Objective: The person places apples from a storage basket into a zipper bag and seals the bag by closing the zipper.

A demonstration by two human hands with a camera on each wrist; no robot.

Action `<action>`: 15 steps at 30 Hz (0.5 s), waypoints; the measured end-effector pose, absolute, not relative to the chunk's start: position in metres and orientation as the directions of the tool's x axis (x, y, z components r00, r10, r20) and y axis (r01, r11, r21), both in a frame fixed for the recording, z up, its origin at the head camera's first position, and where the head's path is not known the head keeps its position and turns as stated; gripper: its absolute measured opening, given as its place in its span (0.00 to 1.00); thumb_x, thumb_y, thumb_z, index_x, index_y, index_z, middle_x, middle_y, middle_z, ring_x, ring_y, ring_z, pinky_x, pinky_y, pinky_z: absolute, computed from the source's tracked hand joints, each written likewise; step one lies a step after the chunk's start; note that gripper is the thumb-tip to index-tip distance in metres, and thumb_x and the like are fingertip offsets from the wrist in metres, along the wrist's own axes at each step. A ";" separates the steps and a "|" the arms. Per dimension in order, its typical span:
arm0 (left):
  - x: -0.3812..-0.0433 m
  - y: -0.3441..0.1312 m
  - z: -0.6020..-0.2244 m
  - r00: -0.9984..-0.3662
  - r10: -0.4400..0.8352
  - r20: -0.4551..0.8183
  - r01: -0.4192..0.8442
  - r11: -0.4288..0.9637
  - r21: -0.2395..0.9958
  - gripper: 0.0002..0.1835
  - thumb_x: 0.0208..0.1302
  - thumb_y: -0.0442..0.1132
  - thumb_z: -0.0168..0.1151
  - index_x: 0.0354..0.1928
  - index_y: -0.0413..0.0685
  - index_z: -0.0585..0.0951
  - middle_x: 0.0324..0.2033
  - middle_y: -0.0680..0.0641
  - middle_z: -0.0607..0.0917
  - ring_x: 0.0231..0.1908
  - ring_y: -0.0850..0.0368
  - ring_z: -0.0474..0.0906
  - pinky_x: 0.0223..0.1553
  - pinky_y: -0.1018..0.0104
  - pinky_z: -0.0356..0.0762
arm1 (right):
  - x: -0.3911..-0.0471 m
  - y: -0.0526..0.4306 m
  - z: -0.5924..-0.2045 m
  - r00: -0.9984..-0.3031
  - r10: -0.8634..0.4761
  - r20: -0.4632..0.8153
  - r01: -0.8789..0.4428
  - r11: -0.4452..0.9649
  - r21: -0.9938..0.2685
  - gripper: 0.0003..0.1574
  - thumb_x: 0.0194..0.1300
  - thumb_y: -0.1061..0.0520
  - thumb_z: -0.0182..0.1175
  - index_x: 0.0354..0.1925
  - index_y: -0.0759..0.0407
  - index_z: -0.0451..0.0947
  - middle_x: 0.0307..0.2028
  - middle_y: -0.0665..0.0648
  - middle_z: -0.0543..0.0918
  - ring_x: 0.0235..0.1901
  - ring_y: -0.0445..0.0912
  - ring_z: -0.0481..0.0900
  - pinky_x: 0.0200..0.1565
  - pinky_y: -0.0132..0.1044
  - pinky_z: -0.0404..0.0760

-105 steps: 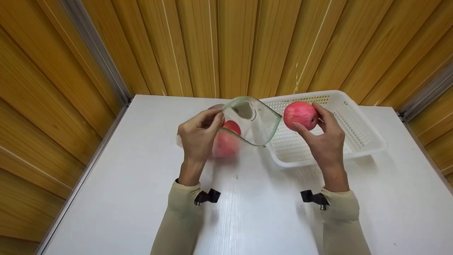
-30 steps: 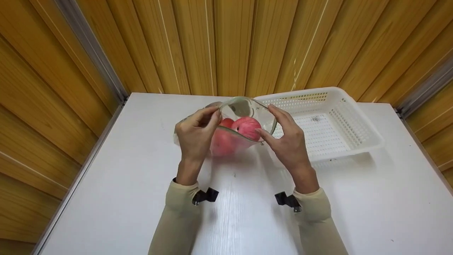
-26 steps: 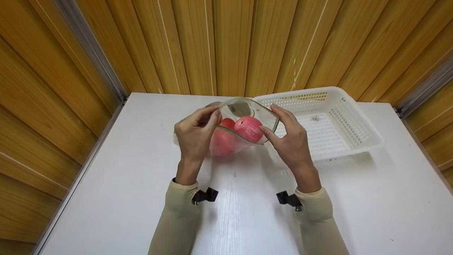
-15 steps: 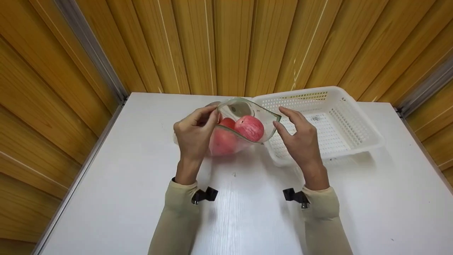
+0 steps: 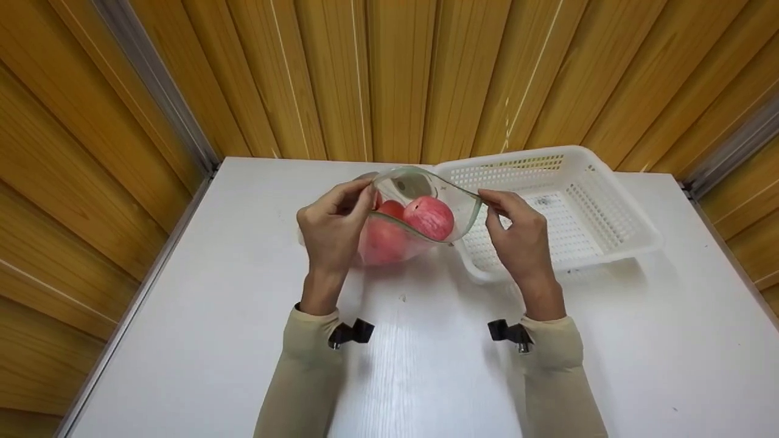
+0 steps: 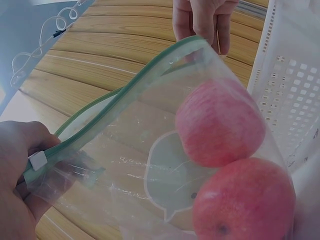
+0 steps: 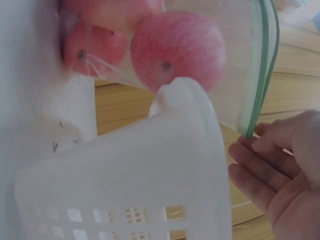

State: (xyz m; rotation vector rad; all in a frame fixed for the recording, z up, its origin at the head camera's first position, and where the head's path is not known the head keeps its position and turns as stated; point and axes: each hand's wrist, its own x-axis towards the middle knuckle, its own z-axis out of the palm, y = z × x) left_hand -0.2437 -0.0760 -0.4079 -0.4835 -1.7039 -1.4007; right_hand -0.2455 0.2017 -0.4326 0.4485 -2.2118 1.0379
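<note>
A clear slider zip bag [image 5: 457, 210] with a green zip edge stands on the table, its mouth spread wide. Inside it lie several red apples; the topmost apple [image 5: 429, 218] shows through the mouth, and another apple [image 6: 244, 200] shows low in the left wrist view. My left hand [image 5: 333, 231] pinches the bag's left corner, near the white slider [image 6: 38, 160]. At the opposite corner, my right hand [image 5: 520, 237] pinches the zip edge between thumb and forefinger. The bag's far left part is hidden behind my left hand.
A white perforated plastic basket [image 5: 633, 213] stands right of the bag, under and beyond my right hand, close to the bag's side. The white table [image 5: 213, 316] ends at a wood-patterned panel wall [image 5: 401, 79] behind.
My right hand brought an apple from over the basket into the bag, then let it go. It drew back right and now pinches the bag's right corner. My left hand kept its grip.
</note>
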 end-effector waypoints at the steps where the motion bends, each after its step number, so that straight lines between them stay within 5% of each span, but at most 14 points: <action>1: -0.244 -0.076 -0.408 -0.559 -0.215 0.800 0.744 0.296 0.599 0.04 0.65 0.26 0.73 0.40 0.34 0.92 0.33 0.47 0.92 0.27 0.56 0.87 0.31 0.70 0.85 | -0.246 0.202 -0.433 -0.735 -0.039 0.677 -0.545 0.628 -0.556 0.20 0.67 0.77 0.64 0.55 0.67 0.87 0.49 0.60 0.90 0.50 0.52 0.88 0.54 0.36 0.84; 6: -0.244 -0.077 -0.408 -0.564 -0.209 0.799 0.746 0.288 0.601 0.04 0.65 0.26 0.72 0.40 0.34 0.91 0.33 0.46 0.92 0.27 0.56 0.88 0.31 0.70 0.86 | -0.245 0.204 -0.432 -0.752 -0.070 0.655 -0.555 0.603 -0.573 0.24 0.62 0.75 0.72 0.56 0.66 0.86 0.50 0.58 0.89 0.51 0.52 0.88 0.55 0.44 0.85; 15: -0.246 -0.076 -0.410 -0.569 -0.208 0.796 0.739 0.295 0.606 0.04 0.64 0.25 0.73 0.39 0.33 0.91 0.33 0.46 0.92 0.27 0.55 0.88 0.31 0.71 0.85 | -0.245 0.204 -0.433 -0.749 -0.073 0.658 -0.578 0.556 -0.597 0.19 0.59 0.71 0.77 0.49 0.65 0.89 0.45 0.55 0.90 0.46 0.53 0.88 0.53 0.35 0.85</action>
